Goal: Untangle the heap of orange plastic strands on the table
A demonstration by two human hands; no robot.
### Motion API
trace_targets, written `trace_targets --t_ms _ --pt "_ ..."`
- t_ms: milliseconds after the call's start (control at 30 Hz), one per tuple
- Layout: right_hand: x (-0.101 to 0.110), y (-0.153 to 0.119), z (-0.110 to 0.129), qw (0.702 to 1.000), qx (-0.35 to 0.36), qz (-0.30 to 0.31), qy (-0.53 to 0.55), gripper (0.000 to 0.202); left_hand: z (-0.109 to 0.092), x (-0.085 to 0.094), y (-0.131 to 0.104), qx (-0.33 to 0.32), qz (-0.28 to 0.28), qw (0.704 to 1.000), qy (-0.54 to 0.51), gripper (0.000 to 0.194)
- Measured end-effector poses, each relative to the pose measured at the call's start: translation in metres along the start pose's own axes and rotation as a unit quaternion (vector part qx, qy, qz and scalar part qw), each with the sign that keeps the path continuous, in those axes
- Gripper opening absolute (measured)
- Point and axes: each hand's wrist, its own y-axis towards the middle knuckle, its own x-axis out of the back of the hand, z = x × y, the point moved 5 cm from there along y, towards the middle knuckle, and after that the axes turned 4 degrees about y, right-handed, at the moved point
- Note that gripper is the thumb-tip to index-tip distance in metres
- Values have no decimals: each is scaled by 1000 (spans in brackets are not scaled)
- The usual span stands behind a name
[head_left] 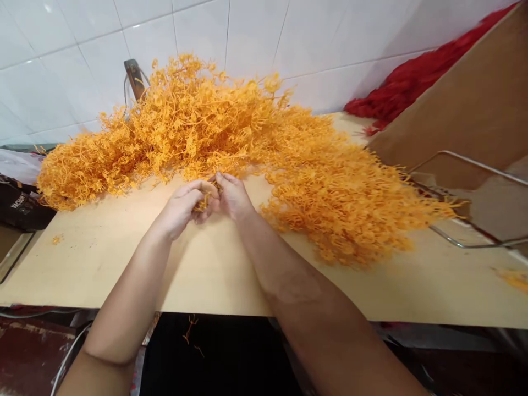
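A large heap of orange, finely branched plant sprigs [198, 121] spreads over the pale wooden table [214, 264]. At its front edge, near the middle, my left hand [187, 203] curls closed around a small orange sprig [201, 203], part of which shows between the fingers. My right hand [233, 195] meets it from the right, thumb and fingers pinched together at the sprig's upper end. The two hands touch or nearly touch. To the right of my right hand lies a dense orange bunch [346, 203], its tips pointing right.
Red plant material [412, 82] lies at the back right behind a brown cardboard sheet [462, 104]. A bent metal wire frame [482, 162] stands at the right. White tiles [256, 33] line the back. A dark bag [20, 203] is at the far left.
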Motion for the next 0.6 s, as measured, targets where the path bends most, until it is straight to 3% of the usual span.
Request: trace_targets --t_ms 100,200,300,433,600 --pt "-11 -13 7 996 -65 50 40 34 3 28 5 12 -104 995 3 20" --pt "-8 -17 18 991 -94 65 62 45 7 40 8 42 -179 982 40 16" --pt "-6 -19 25 989 -98 87 73 49 10 35 18 11 -199 973 119 12" --pt "-15 -23 25 986 -85 134 47 50 22 21 37 -21 -198 940 279 32" --pt "-24 -27 19 985 -82 154 15 44 35 26 50 -10 -243 897 370 37"
